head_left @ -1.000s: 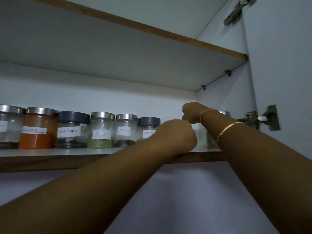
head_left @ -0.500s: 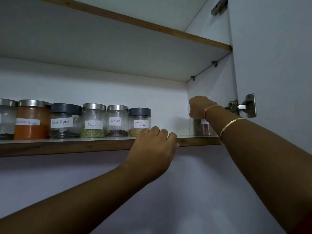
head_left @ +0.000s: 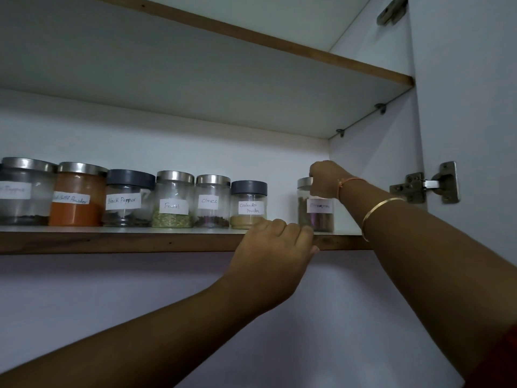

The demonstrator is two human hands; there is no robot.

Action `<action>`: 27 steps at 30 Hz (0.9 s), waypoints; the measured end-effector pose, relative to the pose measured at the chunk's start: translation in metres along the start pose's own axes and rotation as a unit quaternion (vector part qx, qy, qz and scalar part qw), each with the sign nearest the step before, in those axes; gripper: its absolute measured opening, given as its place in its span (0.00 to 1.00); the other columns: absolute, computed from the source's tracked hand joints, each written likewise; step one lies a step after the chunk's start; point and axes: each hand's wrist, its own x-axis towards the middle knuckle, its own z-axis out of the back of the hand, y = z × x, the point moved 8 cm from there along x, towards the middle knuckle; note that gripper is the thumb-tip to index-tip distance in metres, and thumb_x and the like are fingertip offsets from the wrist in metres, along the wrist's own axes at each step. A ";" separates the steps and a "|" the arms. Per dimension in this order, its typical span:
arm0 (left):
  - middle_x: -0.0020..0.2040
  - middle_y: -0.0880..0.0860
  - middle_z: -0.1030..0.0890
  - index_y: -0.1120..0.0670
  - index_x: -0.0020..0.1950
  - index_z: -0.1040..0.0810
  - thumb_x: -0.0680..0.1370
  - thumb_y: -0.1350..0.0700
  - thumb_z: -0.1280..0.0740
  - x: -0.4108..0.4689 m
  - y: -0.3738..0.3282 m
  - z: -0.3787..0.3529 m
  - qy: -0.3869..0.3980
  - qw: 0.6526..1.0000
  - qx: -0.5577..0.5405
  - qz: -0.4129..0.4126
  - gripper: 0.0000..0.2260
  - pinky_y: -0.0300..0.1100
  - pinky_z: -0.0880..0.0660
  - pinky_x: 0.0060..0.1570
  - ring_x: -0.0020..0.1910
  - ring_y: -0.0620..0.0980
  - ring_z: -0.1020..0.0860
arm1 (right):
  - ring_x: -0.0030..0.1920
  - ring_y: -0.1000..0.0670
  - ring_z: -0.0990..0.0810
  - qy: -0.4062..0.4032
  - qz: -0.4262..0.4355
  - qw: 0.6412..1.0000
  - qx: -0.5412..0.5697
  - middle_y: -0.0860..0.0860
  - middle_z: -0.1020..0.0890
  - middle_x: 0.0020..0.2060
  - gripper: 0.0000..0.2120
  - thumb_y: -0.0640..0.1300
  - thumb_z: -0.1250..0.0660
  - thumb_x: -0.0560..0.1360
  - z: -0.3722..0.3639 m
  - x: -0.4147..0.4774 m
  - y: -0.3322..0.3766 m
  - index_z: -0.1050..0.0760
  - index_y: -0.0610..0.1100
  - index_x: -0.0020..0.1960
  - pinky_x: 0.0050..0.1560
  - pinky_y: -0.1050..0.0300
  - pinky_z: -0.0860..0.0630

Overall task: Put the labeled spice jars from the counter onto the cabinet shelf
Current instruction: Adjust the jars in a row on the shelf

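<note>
Left hand point(head_left: 272, 256): lower than a second ago, when it was raised in front of the jars. It is now at the front edge of the cabinet shelf point(head_left: 112, 242), with its fingers curled over the lip and its thumb under it. It holds the edge and no jar.

Right hand point(head_left: 326, 179): much where it was, closed from above around the steel lid of the right-end jar point(head_left: 317, 217). A thin orange thread point(head_left: 349, 182) and a gold bangle point(head_left: 377, 211) circle that wrist and forearm.

Right-end jar: clear glass, upright on the shelf near the right side wall. It holds dark contents and has a white label with blurred, unreadable writing. More of it is exposed than a second ago. It stands apart from the row, with a gap to its left.

Row on the same shelf, reading leftward, all upright and closely side by side:
- Coriander Powder jar point(head_left: 248, 205): grey lid, tan powder. Its base is partly behind the left knuckles.
- Cloves jar point(head_left: 212, 203): steel lid.
- Fennel jar point(head_left: 174, 203): steel lid, green seed.
- Black Pepper jar point(head_left: 127, 203): grey lid.
- chilli powder jar point(head_left: 77, 197): steel lid, filled orange-red.
- leftmost jar point(head_left: 25, 191): steel lid, label cut off by the frame edge.

Surroundings: the upper shelf point(head_left: 195, 79) is overhead. The open cabinet door point(head_left: 470, 107) is at right, carried by a metal hinge point(head_left: 425, 186).
</note>
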 end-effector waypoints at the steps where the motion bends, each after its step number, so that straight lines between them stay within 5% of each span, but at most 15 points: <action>1: 0.38 0.50 0.19 0.53 0.49 0.18 0.80 0.50 0.44 -0.001 0.000 0.000 -0.005 1.000 0.004 -0.002 0.15 0.42 0.26 0.37 0.35 0.49 0.21 | 0.54 0.40 0.23 0.010 0.007 1.000 0.007 0.39 0.21 0.55 0.13 0.38 0.36 0.75 -0.004 0.004 0.006 0.25 0.34 0.57 0.45 0.56 0.30; 5: 0.39 0.50 0.18 0.53 0.50 0.18 0.80 0.49 0.44 -0.002 0.000 -0.002 -0.018 1.000 0.007 -0.008 0.16 0.42 0.24 0.36 0.36 0.48 0.21 | 0.45 0.45 0.28 0.066 0.039 0.997 0.025 0.42 0.24 0.42 0.08 0.37 0.41 0.77 -0.017 0.016 0.029 0.25 0.35 0.48 0.35 0.59 0.34; 9: 0.38 0.50 0.18 0.53 0.48 0.18 0.80 0.50 0.44 -0.003 0.001 -0.003 -0.027 0.999 0.014 -0.009 0.16 0.42 0.24 0.36 0.36 0.49 0.20 | 0.52 0.40 0.23 0.099 0.058 0.992 0.043 0.36 0.20 0.52 0.15 0.39 0.43 0.78 -0.029 0.027 0.050 0.24 0.29 0.55 0.47 0.55 0.29; 13: 0.37 0.50 0.19 0.53 0.47 0.18 0.80 0.50 0.43 -0.003 0.002 -0.004 -0.039 0.999 0.022 -0.008 0.15 0.41 0.25 0.35 0.35 0.48 0.21 | 0.43 0.45 0.28 0.111 0.065 0.991 0.031 0.40 0.24 0.40 0.08 0.37 0.40 0.76 -0.033 0.029 0.059 0.26 0.34 0.41 0.33 0.60 0.34; 16: 0.37 0.49 0.19 0.52 0.47 0.18 0.80 0.50 0.44 -0.003 0.001 -0.005 -0.044 0.999 0.031 -0.010 0.16 0.41 0.25 0.34 0.34 0.48 0.22 | 0.45 0.44 0.29 0.102 0.051 0.992 0.063 0.40 0.26 0.42 0.09 0.36 0.43 0.77 -0.030 0.027 0.058 0.27 0.33 0.43 0.33 0.60 0.35; 17: 0.36 0.49 0.19 0.52 0.47 0.18 0.80 0.50 0.44 -0.003 0.001 -0.006 -0.045 0.998 0.034 -0.013 0.16 0.41 0.26 0.34 0.34 0.48 0.22 | 0.47 0.43 0.28 0.102 0.046 0.991 0.076 0.39 0.25 0.43 0.09 0.36 0.43 0.77 -0.030 0.026 0.058 0.27 0.32 0.44 0.35 0.60 0.32; 19: 0.36 0.49 0.20 0.52 0.46 0.18 0.80 0.49 0.43 -0.003 0.001 -0.006 -0.048 0.998 0.042 -0.018 0.15 0.41 0.27 0.33 0.33 0.48 0.23 | 0.62 0.40 0.28 0.095 0.040 0.990 0.096 0.38 0.24 0.59 0.13 0.36 0.44 0.79 -0.027 0.025 0.057 0.26 0.33 0.58 0.55 0.55 0.28; 21: 0.35 0.49 0.20 0.52 0.45 0.18 0.80 0.50 0.43 -0.003 0.000 -0.007 -0.050 0.997 0.049 -0.020 0.15 0.41 0.27 0.33 0.32 0.48 0.23 | 0.71 0.39 0.35 0.083 0.029 0.991 0.101 0.37 0.34 0.71 0.20 0.35 0.45 0.79 -0.020 0.019 0.055 0.37 0.31 0.70 0.69 0.51 0.37; 27: 0.35 0.49 0.20 0.53 0.45 0.18 0.79 0.50 0.41 0.001 0.002 -0.005 -0.007 1.000 0.021 -0.010 0.14 0.41 0.27 0.34 0.34 0.48 0.22 | 0.71 0.39 0.36 0.056 0.038 0.989 0.132 0.37 0.35 0.71 0.21 0.34 0.45 0.79 0.002 -0.015 0.063 0.38 0.28 0.71 0.69 0.51 0.39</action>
